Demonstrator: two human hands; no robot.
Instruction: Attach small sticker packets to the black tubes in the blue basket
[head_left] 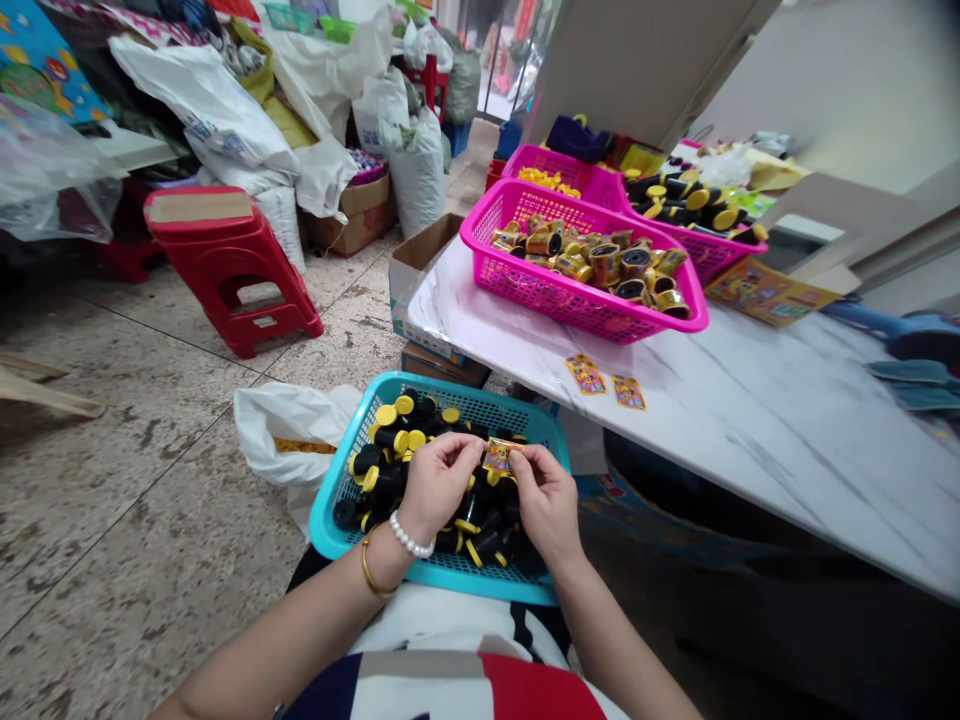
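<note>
Between my two hands, above the basket, is a small printed yellow-orange sticker (498, 455). My left hand (439, 485) pinches its left edge, and my right hand (547, 500) grips the right edge between thumb and finger. Below them a turquoise basket (324, 510) rests by my lap, full of small black canisters with yellow lids (384, 480). Two more printed stickers, one on the left (586, 374) and one on the right (628, 392), lie flat on the marble-patterned table (757, 420).
On the table, a pink basket (555, 312) holds several canisters wrapped in gold labels. Behind it are more pink baskets with yellow parts (550, 180) and black canisters. A red stool (225, 265) stands left, a white sack (281, 425) beside the turquoise basket, and filled sacks (416, 170) farther back.
</note>
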